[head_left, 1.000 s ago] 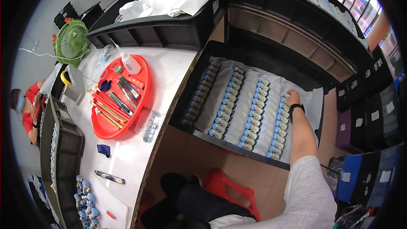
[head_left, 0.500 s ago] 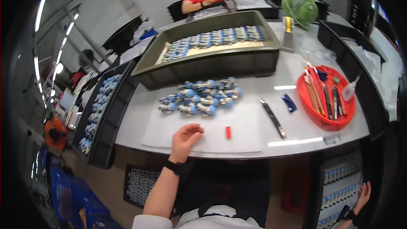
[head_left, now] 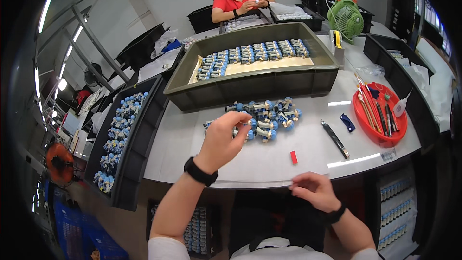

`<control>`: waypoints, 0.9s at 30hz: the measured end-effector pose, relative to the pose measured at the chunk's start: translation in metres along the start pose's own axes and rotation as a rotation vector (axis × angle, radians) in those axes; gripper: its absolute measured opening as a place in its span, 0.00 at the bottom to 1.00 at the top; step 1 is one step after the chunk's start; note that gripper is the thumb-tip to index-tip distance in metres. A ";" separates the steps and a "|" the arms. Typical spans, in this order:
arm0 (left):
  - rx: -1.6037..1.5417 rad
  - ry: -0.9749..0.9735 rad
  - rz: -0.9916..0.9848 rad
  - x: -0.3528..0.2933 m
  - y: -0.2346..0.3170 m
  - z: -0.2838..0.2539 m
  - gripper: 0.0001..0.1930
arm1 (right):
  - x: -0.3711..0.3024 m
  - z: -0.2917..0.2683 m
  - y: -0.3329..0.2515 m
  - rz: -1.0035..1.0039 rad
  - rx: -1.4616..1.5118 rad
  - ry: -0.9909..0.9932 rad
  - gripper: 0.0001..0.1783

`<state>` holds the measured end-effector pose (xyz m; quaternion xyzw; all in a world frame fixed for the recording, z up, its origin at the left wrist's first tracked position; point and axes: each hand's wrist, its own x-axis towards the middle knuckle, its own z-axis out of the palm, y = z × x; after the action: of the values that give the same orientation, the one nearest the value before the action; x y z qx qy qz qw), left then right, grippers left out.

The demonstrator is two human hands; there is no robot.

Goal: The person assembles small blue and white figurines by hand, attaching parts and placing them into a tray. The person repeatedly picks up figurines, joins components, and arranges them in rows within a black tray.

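Observation:
My left hand [head_left: 222, 140] is at the near left side of a pile of small figurines [head_left: 265, 115] with blue heads and pale bodies. Its fingers are bent, with a gap between thumb and forefinger; the forefinger's tip overlaps one blue head, and I cannot tell whether it touches. At the table's front edge, my right hand [head_left: 316, 191] hovers with loosely curved fingers and nothing visible in it. Between the hands and the pile's right side lies a small red block [head_left: 294, 157] on the white sheet [head_left: 250, 166].
A large grey-green tray [head_left: 250, 84] with rows of figurines stands behind the pile. A black crate [head_left: 139, 163] of figurines is at the left. Rightward lie a black pen-like tool [head_left: 335, 138], a dark blue scrap [head_left: 347, 123] and a red bowl [head_left: 380, 139] of brushes. A masked person [head_left: 240, 5] works opposite.
My left hand has moved forward to the pile. My right hand has come from low beside the rack at the right to the table's front edge. The view has shifted.

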<state>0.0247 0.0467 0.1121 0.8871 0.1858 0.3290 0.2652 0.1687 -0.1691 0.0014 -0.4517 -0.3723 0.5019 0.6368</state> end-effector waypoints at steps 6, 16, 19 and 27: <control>0.717 -0.468 0.037 0.072 -0.040 0.036 0.15 | 0.073 0.054 0.035 -0.202 -0.045 0.063 0.12; 0.730 -0.463 -0.040 0.101 -0.068 0.082 0.16 | 0.074 0.053 0.035 -0.282 -0.433 0.054 0.11; 0.408 -0.201 0.048 0.086 -0.049 0.055 0.16 | 0.072 0.052 0.033 -0.297 -0.433 0.074 0.13; -0.752 -0.360 -0.633 -0.034 -0.023 0.011 0.15 | 0.074 0.054 0.040 -0.349 -0.250 0.021 0.35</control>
<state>0.0044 0.0440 0.0754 0.6736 0.2653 0.1189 0.6795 0.1224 -0.0829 -0.0183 -0.4610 -0.4976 0.3294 0.6568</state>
